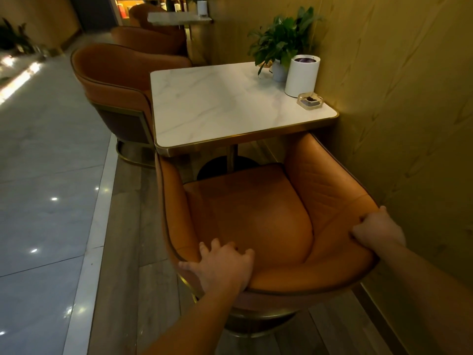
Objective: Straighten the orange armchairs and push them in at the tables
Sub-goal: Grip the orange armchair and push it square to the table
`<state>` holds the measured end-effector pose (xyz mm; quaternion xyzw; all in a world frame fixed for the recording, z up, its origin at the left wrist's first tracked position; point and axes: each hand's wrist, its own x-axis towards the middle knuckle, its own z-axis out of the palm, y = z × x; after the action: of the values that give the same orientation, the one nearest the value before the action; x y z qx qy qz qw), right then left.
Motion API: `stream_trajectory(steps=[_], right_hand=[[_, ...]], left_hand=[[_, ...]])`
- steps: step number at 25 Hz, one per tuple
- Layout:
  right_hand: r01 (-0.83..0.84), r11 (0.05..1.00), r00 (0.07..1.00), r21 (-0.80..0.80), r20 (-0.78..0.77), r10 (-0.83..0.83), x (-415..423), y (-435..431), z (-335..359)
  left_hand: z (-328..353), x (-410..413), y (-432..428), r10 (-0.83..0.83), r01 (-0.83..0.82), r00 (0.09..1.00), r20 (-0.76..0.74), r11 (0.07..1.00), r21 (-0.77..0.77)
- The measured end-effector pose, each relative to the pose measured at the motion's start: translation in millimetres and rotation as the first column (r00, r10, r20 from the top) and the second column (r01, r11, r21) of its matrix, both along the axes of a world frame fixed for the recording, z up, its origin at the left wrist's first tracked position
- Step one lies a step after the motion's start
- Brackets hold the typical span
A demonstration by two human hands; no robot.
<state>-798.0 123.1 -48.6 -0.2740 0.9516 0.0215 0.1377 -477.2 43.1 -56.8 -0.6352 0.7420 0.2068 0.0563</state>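
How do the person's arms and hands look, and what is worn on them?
Both forearms are bare up to the picture's edge: no sleeves show. The left hand and right hand wear no gloves, and I see no watch, bracelet or ring.

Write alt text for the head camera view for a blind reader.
A left hand and a right hand grip the back rim of an orange armchair whose front meets the near edge of a white marble table beside a yellow wall. A potted plant, a white cylinder and an ashtray stand on its wall side.
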Motion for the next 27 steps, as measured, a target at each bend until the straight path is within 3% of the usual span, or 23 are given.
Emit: stream_trajectory(steps=[4,8,14,27], right_hand=[[-0.028,0.997,0.999,0.067,-0.042,0.031,7,1,4],[-0.260,0.965,0.923,0.021,-0.288,0.255,30,10,16],[-0.389,0.911,0.918,-0.137,-0.135,0.372,104,15,32],[-0.487,0.799,0.863,-0.353,-0.050,0.503,255,5,132]], left_hand=[[-4,-1,0,0.009,-0.009,1.000,0.008,1.000,-0.013],[-7,-4,-1,0.009,-0.010,0.999,0.039,1.000,0.015],[5,15,0,-0.059,0.058,0.998,0.023,0.997,0.052],[122,160,12,-0.140,0.122,0.986,-0.095,0.977,-0.174]])
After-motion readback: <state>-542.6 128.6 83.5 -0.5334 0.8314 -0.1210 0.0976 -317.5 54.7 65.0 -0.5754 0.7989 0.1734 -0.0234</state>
